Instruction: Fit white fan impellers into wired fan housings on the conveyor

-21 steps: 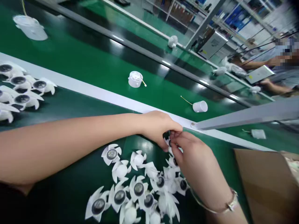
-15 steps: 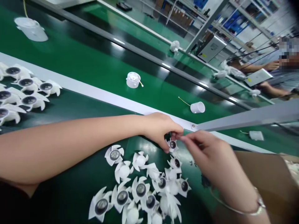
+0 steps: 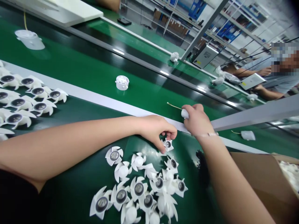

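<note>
My left hand [image 3: 155, 130] pinches a small white fan impeller [image 3: 167, 144] just above the green table, at the far end of a loose pile of several impellers [image 3: 140, 186]. My right hand [image 3: 197, 119] has reached onto the conveyor belt [image 3: 93, 71] and is wrapped round a small white cylindrical part [image 3: 184, 114] with a thin yellow wire [image 3: 174, 106] sticking out to the left. A bracelet shows on that wrist.
Rows of impellers [image 3: 28, 99] lie at the left. A round white housing [image 3: 122, 82] and a larger white part [image 3: 30, 39] ride the belt. A cardboard box [image 3: 263, 180] stands at the right under a grey bar [image 3: 257, 113]. Another person [image 3: 275, 77] sits beyond.
My right hand left the impeller held by my left hand, moved up onto the belt and closed on the white cylindrical part. The round housing drifted left on the belt.
</note>
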A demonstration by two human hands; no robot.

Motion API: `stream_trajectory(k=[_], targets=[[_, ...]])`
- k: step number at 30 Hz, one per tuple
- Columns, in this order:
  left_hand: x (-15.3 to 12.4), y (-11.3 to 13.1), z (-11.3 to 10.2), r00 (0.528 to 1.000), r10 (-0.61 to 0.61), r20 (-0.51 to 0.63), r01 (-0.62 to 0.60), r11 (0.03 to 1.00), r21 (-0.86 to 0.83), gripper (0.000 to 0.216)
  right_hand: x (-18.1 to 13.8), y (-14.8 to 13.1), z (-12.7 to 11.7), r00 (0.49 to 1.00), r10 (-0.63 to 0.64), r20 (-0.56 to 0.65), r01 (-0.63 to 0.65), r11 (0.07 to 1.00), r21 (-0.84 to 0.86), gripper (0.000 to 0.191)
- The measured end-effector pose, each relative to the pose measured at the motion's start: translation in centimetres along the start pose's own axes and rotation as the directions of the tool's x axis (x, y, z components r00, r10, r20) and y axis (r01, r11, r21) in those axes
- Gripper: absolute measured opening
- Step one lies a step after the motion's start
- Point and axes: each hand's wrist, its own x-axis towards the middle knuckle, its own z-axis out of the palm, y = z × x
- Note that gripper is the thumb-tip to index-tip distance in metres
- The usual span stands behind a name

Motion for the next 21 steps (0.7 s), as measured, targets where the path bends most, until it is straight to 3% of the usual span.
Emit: stream_trajectory(k=[2,3,4,6,9,11,15,18,21], targets=[[0.0,0.0,-0.3,1.0,-0.015,-0.008,0.015,0.996,-0.09,0.046,-3.8,-0.2,-0.9,0.972,-0.083,-0.218,0.114,0.985,0.13,0.046],[0.0,-0.1,-0.4,0.999,-0.04,-0.019,0.036,0.987,-0.157,0.046,-5.8,-0.4,-1.1,0.943,-0.059,-0.327,0.137,0.965,0.222,0.047],[0.1,-0.1,-0.6,0.997,-0.069,-0.033,0.059,0.971,-0.231,0.046,-7.6,-0.4,-1.3,0.933,-0.01,-0.36,0.134,0.937,0.321,0.045],[0.3,-0.3,-0.8,0.99,-0.125,-0.063,0.094,0.928,-0.361,0.043,-10.4,-0.4,-1.3,0.937,0.051,-0.346,0.149,0.837,0.527,0.037],[0.5,-0.5,-0.9,0.982,-0.167,-0.085,0.112,0.886,-0.449,0.038,-12.1,-0.3,-0.9,0.966,-0.095,-0.24,0.241,0.667,0.705,0.029],[0.6,-0.3,-1.0,0.98,-0.179,-0.084,0.12,0.879,-0.462,0.034,-12.2,-0.4,-0.8,0.948,-0.222,-0.227,0.317,0.626,0.713,0.028],[0.6,0.4,-1.3,0.971,-0.237,-0.009,0.208,0.87,-0.447,0.032,-12.2,-0.9,-0.8,0.884,-0.365,-0.292,0.467,0.668,0.579,0.03],[0.6,1.0,-1.8,0.938,-0.328,0.113,0.346,0.872,-0.347,0.03,-12.2,-1.3,-0.3,0.877,-0.408,-0.253,0.478,0.694,0.539,0.029],[0.8,1.1,-2.1,0.906,-0.393,0.159,0.423,0.866,-0.266,0.028,-12.0,-1.3,0.3,0.897,-0.379,-0.227,0.438,0.699,0.565,0.025]])
